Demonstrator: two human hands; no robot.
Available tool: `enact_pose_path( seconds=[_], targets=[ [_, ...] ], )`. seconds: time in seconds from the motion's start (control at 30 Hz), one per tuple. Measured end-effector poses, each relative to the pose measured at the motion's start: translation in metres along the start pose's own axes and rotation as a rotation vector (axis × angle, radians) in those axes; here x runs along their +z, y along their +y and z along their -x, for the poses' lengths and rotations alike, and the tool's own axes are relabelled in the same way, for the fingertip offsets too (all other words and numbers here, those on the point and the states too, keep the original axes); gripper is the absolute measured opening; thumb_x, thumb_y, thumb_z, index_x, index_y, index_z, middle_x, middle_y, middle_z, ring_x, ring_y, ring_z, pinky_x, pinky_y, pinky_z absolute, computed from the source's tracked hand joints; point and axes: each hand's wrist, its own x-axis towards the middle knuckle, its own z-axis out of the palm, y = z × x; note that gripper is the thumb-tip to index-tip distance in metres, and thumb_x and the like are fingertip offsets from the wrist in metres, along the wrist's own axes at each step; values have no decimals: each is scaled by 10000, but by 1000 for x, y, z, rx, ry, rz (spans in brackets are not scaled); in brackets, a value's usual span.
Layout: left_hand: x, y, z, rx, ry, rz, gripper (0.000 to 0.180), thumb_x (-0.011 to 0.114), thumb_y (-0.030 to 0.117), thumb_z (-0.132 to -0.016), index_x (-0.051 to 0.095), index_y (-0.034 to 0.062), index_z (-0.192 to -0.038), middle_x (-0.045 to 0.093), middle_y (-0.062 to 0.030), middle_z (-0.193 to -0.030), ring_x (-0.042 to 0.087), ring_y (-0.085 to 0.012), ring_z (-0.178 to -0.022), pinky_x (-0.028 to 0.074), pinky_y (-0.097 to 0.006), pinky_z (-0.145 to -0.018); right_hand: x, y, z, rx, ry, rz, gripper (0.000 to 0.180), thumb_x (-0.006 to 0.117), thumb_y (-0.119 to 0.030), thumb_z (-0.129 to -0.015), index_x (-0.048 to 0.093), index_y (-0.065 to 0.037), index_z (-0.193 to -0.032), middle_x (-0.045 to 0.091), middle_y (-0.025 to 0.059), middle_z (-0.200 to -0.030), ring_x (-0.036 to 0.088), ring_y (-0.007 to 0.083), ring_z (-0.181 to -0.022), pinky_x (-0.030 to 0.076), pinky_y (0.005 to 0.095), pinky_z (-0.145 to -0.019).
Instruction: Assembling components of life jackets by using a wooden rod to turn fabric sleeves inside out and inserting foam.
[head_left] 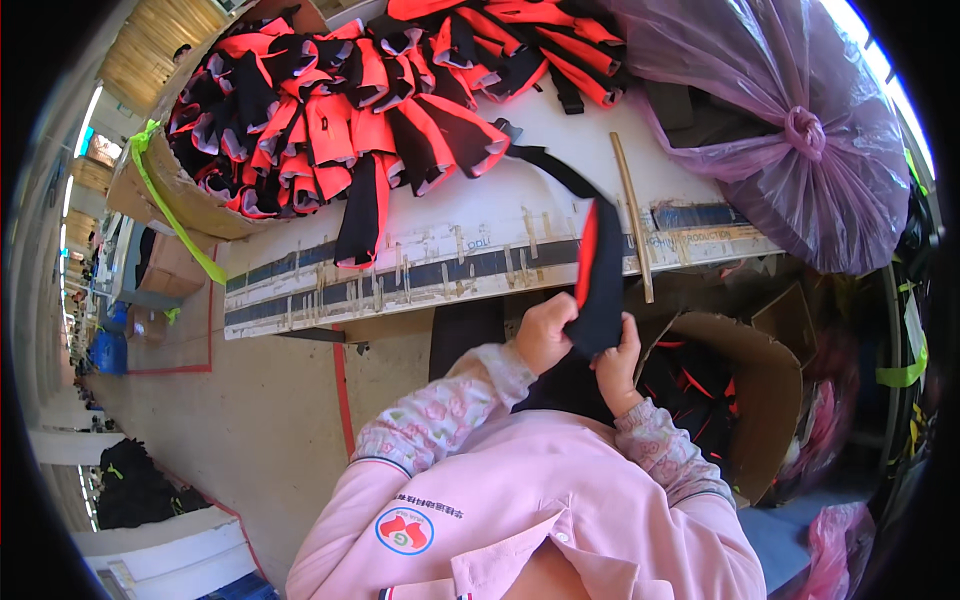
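Between my two hands, just off the table's front edge, hangs a black fabric piece with a red-orange side. My left hand pinches its lower left edge, and my right hand grips the lower right corner. From its upper end a narrow black strap runs back across the table to the pile. That pile of black and red-orange fabric pieces covers the far left of the table, many folded or rolled. One piece droops toward the front edge.
A worn white table has tape along its front. A wooden stick lies on it, overhanging the edge. A tied purple plastic bag bulges at the far right. Below right, an open cardboard box holds black and red pieces.
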Motion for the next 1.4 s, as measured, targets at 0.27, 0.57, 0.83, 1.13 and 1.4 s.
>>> enact_pose_path(
  seconds=[0.27,0.57,0.83,1.13,1.4],
  targets=[
    [-31,10,-103,-38,273,-91,235,698,48,-681,464,48,-703,514,-112,-623,578,-229,-553,428,-340,-489,43,-90,-86,-225,-67,156,388,467,101,-718,485,-14,-1089,550,53,-652,486,93,-422,367,229,-351],
    [-33,-32,-33,-536,15,566,279,643,-42,-763,436,44,-928,519,-27,-919,534,-88,-903,482,-247,-795,49,-22,-112,-233,-244,867,379,594,6,-668,534,-15,-1042,612,262,-777,604,413,-784,480,460,-700],
    [-30,-51,-25,-394,116,425,272,665,-35,-730,438,45,-854,492,-3,-752,523,-64,-699,483,-220,-641,54,-27,-100,-224,-234,833,399,584,23,-661,525,3,-1056,617,254,-802,601,407,-814,483,451,-708],
    [-38,-46,-7,-846,457,571,85,496,40,-783,424,41,-828,480,-57,-620,498,-147,-404,504,-304,-444,53,-17,-95,-87,-252,664,463,588,18,-664,487,5,-1116,616,250,-918,591,393,-901,472,430,-775],
    [-22,-35,14,-1182,-153,1112,510,498,469,-872,486,22,-1116,603,-146,-979,630,-272,-796,523,-412,-722,50,-29,-87,-211,-263,929,526,639,-32,-654,471,-37,-1152,634,228,-852,613,381,-851,486,442,-718]
  ],
)
